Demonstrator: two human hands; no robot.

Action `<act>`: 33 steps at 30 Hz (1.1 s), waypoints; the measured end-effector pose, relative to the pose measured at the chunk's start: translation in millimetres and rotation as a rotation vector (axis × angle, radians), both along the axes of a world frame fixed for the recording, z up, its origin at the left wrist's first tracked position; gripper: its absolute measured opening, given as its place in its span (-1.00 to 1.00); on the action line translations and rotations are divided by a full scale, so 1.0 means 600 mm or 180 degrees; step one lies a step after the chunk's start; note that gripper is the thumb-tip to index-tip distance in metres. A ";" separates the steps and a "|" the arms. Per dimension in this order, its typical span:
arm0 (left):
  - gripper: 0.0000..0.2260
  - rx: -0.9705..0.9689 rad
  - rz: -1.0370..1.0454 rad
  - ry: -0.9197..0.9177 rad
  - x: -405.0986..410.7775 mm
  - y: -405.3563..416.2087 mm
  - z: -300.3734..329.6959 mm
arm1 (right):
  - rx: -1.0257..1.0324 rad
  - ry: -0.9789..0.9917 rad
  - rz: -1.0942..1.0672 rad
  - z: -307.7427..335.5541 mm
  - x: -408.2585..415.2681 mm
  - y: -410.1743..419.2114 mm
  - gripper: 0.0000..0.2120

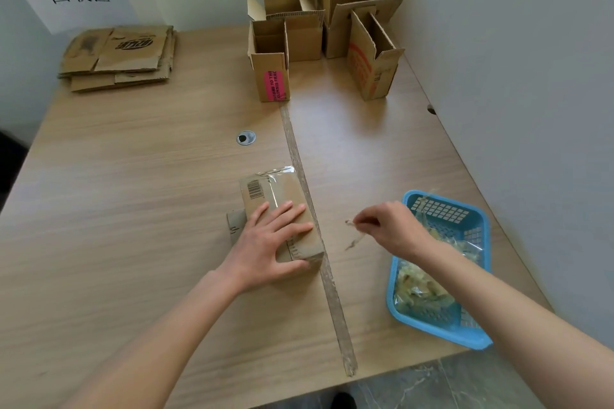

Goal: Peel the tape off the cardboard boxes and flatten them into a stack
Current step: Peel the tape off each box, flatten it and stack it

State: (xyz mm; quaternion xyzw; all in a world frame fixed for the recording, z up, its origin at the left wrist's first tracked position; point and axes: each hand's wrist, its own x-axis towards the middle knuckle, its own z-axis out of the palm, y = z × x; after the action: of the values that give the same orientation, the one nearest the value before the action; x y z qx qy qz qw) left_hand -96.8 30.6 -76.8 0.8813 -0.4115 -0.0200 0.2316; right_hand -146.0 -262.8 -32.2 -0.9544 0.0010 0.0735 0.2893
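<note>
Both forearms enter from the near edge. Left hand [277, 237] lies flat, fingers straight and slightly spread, pressing on the box [282, 212] at the table's [133, 192] near centre. Right hand [387, 226] pinches a thin strip [355, 236] of peeled tape between thumb and fingertips, just left of the blue basket [478, 339] holding tape scraps. Box: small, brown, closed, barcode on top, clear tape along the top seam and over its far end. Judged light and stiff; the tape looks slick and liable to tear, best taken at a lifted end while the box is held down. Four open boxes [322, 30] stand at far right; the flattened stack [119, 56] lies at far left.
</note>
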 end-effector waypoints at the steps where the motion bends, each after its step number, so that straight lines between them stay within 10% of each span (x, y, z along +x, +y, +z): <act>1: -0.39 -0.0012 0.0014 -0.0013 -0.001 0.000 -0.001 | 0.0056 -0.0006 0.0173 -0.001 -0.007 0.008 -0.86; 11: -0.45 -0.0172 0.0060 -0.0222 -0.002 -0.035 0.003 | -0.1311 -0.0469 -0.0451 -0.008 -0.095 -0.083 -0.99; 15: -0.43 -0.0138 0.0093 -0.0187 -0.006 -0.021 -0.006 | -0.1988 -0.0058 -0.0123 -0.008 -0.142 -0.088 -0.71; 27: -0.43 0.0052 0.0085 -0.0247 -0.007 -0.016 -0.006 | -0.2053 0.0656 0.0522 -0.028 -0.171 -0.067 -0.76; 33: -0.44 0.0039 0.0110 -0.0181 -0.009 -0.017 -0.003 | -0.1331 0.0768 -0.0705 -0.016 -0.137 -0.079 -0.84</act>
State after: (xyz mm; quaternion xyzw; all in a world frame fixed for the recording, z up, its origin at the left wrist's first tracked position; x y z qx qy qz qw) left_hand -101.9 20.4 -78.3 0.8898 -0.4025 0.0065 0.2148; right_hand -228.0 -310.3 -41.5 -0.9719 0.1550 0.1528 0.0899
